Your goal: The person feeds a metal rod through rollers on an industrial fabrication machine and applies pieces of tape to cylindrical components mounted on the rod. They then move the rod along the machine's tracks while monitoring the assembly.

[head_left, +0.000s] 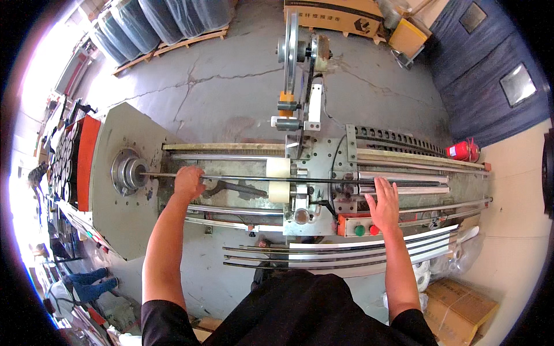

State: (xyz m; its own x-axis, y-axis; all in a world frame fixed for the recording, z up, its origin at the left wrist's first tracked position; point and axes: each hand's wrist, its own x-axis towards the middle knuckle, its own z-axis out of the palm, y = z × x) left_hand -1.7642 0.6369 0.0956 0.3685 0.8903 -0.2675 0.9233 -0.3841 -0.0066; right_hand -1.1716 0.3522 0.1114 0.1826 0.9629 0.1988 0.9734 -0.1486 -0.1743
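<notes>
A long thin dark rod (242, 178) runs across the machine from the round metal chuck (130, 172) at the left. My left hand (188, 183) is closed around the rod, a short way right of the chuck. Towards the rod's right end, my right hand (384, 202) has its fingers stretched out and thumb apart, fingertips at or just below the rod; whether they touch it I cannot tell. Between the hands, the rod passes two cream rollers (279, 168) on the carriage (311, 150). Below the left part of the rod lies a dark flat tool-like piece (236, 189).
An orange control box (352, 225) with green and red buttons sits by my right forearm. Several dark rods (259, 258) lie in front of me, partly over a white sheet. Behind the carriage rises an upright wheel (291, 57). A fire extinguisher (461, 151) stands right; a person's legs (92, 285) show lower left.
</notes>
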